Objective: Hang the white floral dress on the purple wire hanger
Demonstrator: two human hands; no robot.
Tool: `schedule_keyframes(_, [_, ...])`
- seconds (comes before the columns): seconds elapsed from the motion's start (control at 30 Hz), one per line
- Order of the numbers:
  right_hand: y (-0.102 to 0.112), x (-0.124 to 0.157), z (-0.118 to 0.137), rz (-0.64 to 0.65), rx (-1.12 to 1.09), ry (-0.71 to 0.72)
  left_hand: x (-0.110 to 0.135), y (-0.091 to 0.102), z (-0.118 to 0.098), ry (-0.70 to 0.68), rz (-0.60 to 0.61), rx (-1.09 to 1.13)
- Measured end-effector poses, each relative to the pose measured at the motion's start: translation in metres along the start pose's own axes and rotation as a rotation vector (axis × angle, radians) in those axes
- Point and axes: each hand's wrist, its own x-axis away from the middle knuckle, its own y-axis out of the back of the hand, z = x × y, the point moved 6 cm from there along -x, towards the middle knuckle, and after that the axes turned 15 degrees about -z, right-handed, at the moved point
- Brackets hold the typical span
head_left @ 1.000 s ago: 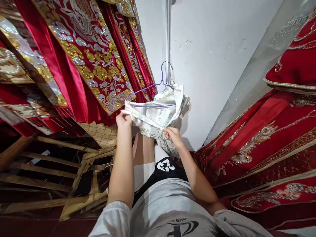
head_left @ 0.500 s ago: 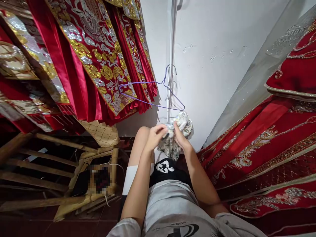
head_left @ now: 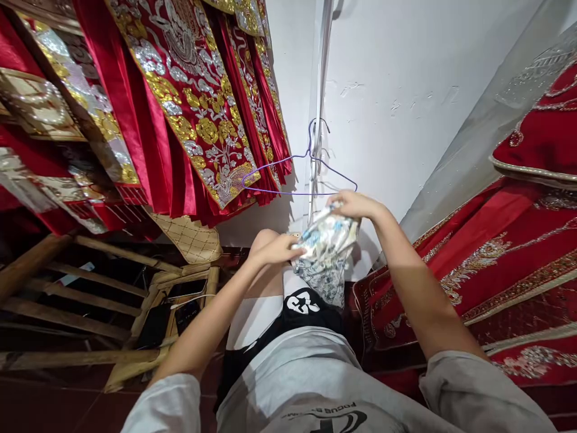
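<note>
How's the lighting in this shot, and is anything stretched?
Head view: white wall bright, soft shadow beside the floral cloth; head view, lower left: wooden frame dim; head view, upper left: metallic decoration glints on the red garment; head view: wide-angle stretching toward the edges.

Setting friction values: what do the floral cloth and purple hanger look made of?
Floral cloth: thin, soft fabric, mostly matte; it creases and drapes loosely, fibre unclear. Purple hanger: probably plastic-coated wire, smooth; it's slim, bent and evenly coloured.
</note>
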Motion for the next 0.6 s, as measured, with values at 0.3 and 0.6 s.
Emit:
schedule_keyframes(0.3, [-0.011, -0.048, -0.064, -0.521, -0.047, -0.086, 0.021, 0.079, 0.038, 0.046, -0.055, -0.471])
schedule_keyframes(0.6, [0.011, -0.003, -0.055, -0.458, -0.09, -0.106, -0.043, 0.146, 0.019, -0.058, -0.505, -0.34])
